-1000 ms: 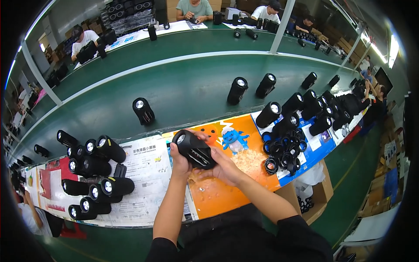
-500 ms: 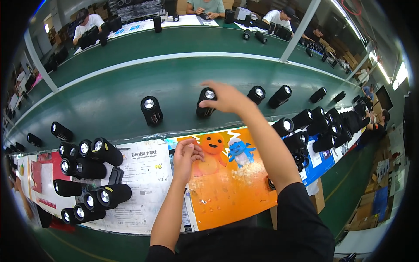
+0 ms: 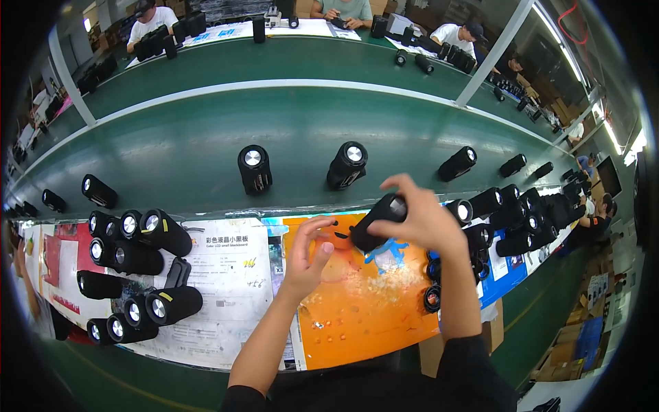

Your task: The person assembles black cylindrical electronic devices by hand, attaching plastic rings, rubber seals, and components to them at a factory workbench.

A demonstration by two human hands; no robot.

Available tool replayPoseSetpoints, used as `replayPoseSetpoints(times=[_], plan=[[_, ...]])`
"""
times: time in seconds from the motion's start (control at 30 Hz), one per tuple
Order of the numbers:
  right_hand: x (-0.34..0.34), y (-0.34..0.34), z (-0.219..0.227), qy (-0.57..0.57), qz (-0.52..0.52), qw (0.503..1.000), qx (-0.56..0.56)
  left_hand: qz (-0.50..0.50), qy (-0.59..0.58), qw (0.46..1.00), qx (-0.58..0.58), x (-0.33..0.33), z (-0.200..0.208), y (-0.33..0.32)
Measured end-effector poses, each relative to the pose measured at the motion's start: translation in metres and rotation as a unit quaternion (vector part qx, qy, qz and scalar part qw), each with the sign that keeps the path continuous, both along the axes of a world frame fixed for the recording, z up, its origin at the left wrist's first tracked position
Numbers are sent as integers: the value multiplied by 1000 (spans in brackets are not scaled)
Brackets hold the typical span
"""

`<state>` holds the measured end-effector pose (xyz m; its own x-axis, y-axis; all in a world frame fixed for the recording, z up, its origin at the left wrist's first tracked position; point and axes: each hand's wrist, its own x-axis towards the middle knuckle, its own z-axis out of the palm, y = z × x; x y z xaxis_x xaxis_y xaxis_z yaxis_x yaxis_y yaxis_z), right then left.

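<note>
- The speaker [image 3: 376, 214], a black cylinder, is held tilted above the far part of the orange sheet [image 3: 364, 329], its silver-faced end turned to the far right.
- That end is grasped by the right hand [image 3: 425, 216], with thumb and fingers wrapped around the body; the undersides of the fingers are hidden, so how firmly it is gripped cannot be told.
- Nothing is gripped by the left hand [image 3: 307, 257], which is spread just beside the speaker's left end.
- A stiff, fairly weighty body is to be expected, with little slip from its dull surface; the shiny end face would likely be scuffed most easily.
- It would best be held around the middle, or at both ends, with the silver face kept clear.
- Two speakers are stood beyond on the green bench [image 3: 295, 199], well apart from the left group [image 3: 144, 259].
- On the right, the way is crowded: the wrist is closely bordered by the right group [image 3: 491, 200], and loose rings [image 3: 431, 299] are left nearer, beside the forearm.
</note>
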<state>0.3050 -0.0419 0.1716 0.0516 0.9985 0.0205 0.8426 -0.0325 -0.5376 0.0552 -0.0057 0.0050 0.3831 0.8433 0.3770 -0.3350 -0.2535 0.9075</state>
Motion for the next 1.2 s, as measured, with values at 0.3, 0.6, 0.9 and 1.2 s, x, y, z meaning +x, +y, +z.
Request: replayPoseSetpoints(times=[0.3,0.6,0.9,1.2], plan=[[-83,-18,-155,509,14,850,137,-69,-73,982,-160,1,-29,-6],[-112,-40,-148,462,33,886,8,-57,-119,974,-183,-15,-12,4],[-86,-44,-148,482,44,874,-32,-119,-92,977,-148,-18,-13,8],[-116,-43,-139,326,77,942,31,-67,-215,950,-216,-25,-8,2]])
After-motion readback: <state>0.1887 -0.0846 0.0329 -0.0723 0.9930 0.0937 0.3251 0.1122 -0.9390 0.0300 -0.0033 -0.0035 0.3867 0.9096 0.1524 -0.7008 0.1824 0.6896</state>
